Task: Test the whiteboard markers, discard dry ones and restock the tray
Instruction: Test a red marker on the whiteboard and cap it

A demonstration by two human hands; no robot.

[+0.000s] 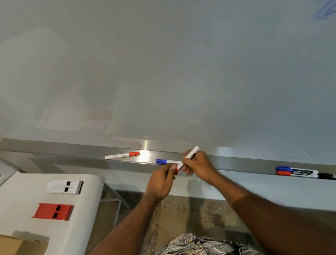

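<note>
The right hand [198,165] is curled round a white marker [193,151], held just above the tray [246,161] at the foot of the whiteboard [158,67]. The left hand [161,180] pinches its red cap [176,169]. I cannot tell whether the cap is going on or coming off. Either way, it should slide straight along the barrel, with the right hand steady and clear of the blue-capped marker [161,161] on the tray just beyond.

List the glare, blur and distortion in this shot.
Head view: a bright glare patch sits on the metal tray, beside the red-capped marker. Head view: the wide lens bows the tray's long edge and sets it on a slant. Head view: the whiteboard carries faint reflections, and focus is soft, so the print on the held marker is unreadable.
</note>
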